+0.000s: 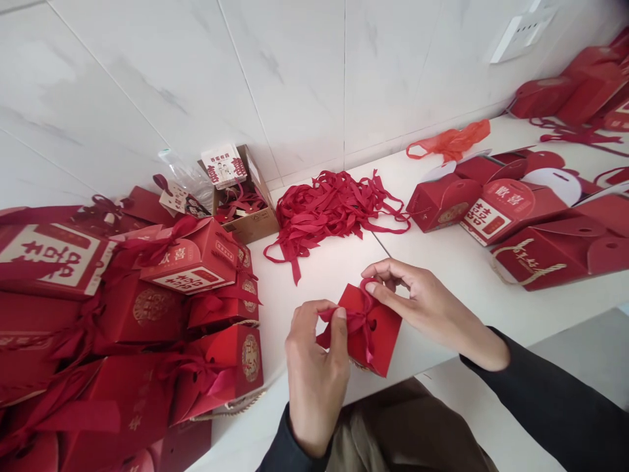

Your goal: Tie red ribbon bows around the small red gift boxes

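A small red gift box (388,341) sits near the front edge of the white table, directly before me. A red ribbon (361,319) is tied on its top in a bow, beside a round hole. My left hand (317,357) pinches one loop of the bow between thumb and fingers on the box's left. On the far right side, my right hand (417,298) pinches the other loop. Two ribbon tails hang over the near face. The far side of the box is partly hidden by my fingers.
A heap of loose red ribbons (334,210) lies beyond the box. Tied gift boxes (132,308) are stacked at left. A cardboard carton (253,219) holds printed cards. Boxes without bows (511,203) and an orange plastic bag (452,141) are at right, by the tiled wall (304,78).
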### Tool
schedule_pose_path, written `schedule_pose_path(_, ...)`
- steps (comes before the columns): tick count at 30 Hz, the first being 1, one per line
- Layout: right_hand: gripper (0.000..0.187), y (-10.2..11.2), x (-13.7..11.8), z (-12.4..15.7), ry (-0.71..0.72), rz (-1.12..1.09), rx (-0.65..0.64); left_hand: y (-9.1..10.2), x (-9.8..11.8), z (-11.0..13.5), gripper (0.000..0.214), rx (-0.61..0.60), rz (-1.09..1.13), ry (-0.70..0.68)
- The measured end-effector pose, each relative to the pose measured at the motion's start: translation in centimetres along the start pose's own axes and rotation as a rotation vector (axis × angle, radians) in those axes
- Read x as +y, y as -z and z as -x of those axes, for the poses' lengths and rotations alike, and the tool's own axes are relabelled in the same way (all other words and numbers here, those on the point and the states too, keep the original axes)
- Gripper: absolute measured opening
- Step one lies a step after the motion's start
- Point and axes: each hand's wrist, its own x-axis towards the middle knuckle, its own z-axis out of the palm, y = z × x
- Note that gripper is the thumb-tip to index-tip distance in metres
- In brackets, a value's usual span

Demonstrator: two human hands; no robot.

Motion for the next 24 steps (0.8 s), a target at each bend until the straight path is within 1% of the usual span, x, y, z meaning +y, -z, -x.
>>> schedule_pose_path(2, 0.026, -0.1, 0.1, -0.2, 0.003, -0.007, 0.014, -0.2, 0.0, 0.2, 0.023, 0.016, 0.064, 0.091)
schedule_pose_path(5, 0.028, -0.1, 0.1, -0.4, 0.005, -0.008, 0.040, -0.5, 0.4, 0.9, 0.025, 0.046, 0.108, 0.128)
schedule_pose_path(7, 0.031, 0.2, 0.1, 0.0, 0.006, 0.036, 0.119, -0.4, 0.7, 1.3, 0.024, 0.059, 0.160, 0.164)
schedule_pose_path(9, 0.032, 0.7, 0.1, 1.1, 0.015, 0.109, 0.221, 0.0, 0.7, 1.3, 0.024, 0.077, 0.232, 0.202)
schedule_pose_path(10, 0.031, 1.0, 0.1, 1.9, 0.029, 0.150, 0.247, 0.3, 0.5, 1.0, 0.024, 0.088, 0.261, 0.213)
schedule_pose_path(11, 0.029, 1.2, 0.1, 2.7, 0.051, 0.189, 0.248, 0.6, 0.3, 0.5, 0.023, 0.089, 0.281, 0.216)
schedule_pose_path(12, 0.028, 1.3, 0.1, 3.6, 0.079, 0.227, 0.218, 0.9, 0.1, -0.2, 0.023, 0.073, 0.295, 0.213)
schedule_pose_path(14, 0.027, 1.2, 0.3, 5.2, 0.133, 0.297, 0.128, 1.2, -0.5, -1.8, 0.025, -0.002, 0.314, 0.217)
schedule_pose_path(16, 0.023, 0.8, 0.5, 6.2, 0.143, 0.329, 0.072, 1.0, -0.9, -3.5, 0.029, -0.146, 0.343, 0.242)
schedule_pose_path(18, 0.012, 0.3, 0.7, 6.5, 0.109, 0.324, 0.060, 0.5, -0.9, -4.7, 0.030, -0.341, 0.387, 0.270)
schedule_pose_path(19, 0.013, 0.1, 0.8, 6.4, 0.089, 0.315, 0.068, 0.1, -0.9, -5.1, 0.030, -0.418, 0.406, 0.274)
schedule_pose_path(20, 0.016, 0.0, 0.8, 6.3, 0.071, 0.309, 0.075, -0.2, -0.8, -5.2, 0.029, -0.469, 0.421, 0.272)
schedule_pose_path(21, 0.018, -0.1, 0.8, 6.2, 0.060, 0.308, 0.084, -0.4, -0.8, -5.2, 0.026, -0.488, 0.432, 0.265)
schedule_pose_path(22, 0.019, 0.0, 0.8, 6.1, 0.053, 0.308, 0.092, -0.6, -0.7, -5.1, 0.023, -0.480, 0.438, 0.253)
schedule_pose_path(24, 0.022, 0.1, 0.6, 6.0, 0.042, 0.307, 0.102, -0.7, -0.7, -4.7, 0.019, -0.437, 0.445, 0.233)
